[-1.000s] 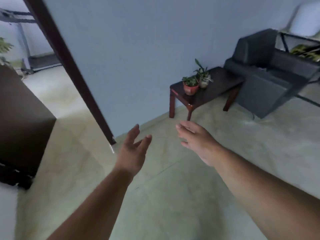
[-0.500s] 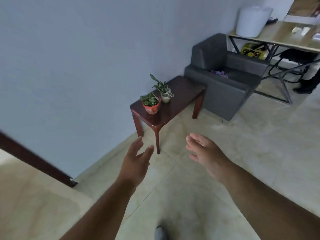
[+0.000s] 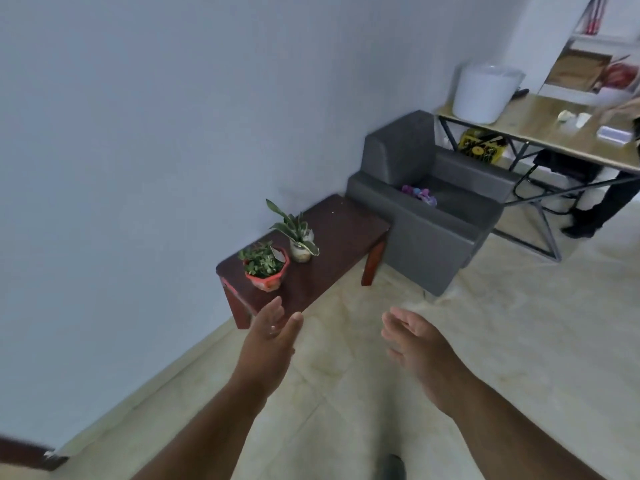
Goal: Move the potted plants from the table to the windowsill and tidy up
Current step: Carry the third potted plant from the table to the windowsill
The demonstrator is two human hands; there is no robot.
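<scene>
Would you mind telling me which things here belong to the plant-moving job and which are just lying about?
Belongs to the job:
- red potted plant
- pale potted plant
- dark wooden table
- left hand and right hand, both empty

Just lying about:
- grey armchair
- purple item on its seat
- white bucket
- yellow crate

Left hand (image 3: pixel 268 336) and right hand (image 3: pixel 414 337) reach forward (fingers relaxed, empty).

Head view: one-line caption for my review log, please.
Both open hands, left hand and right hand, reach toward two potted plants, red pot and pale pot, on a dark wooden table.
</scene>
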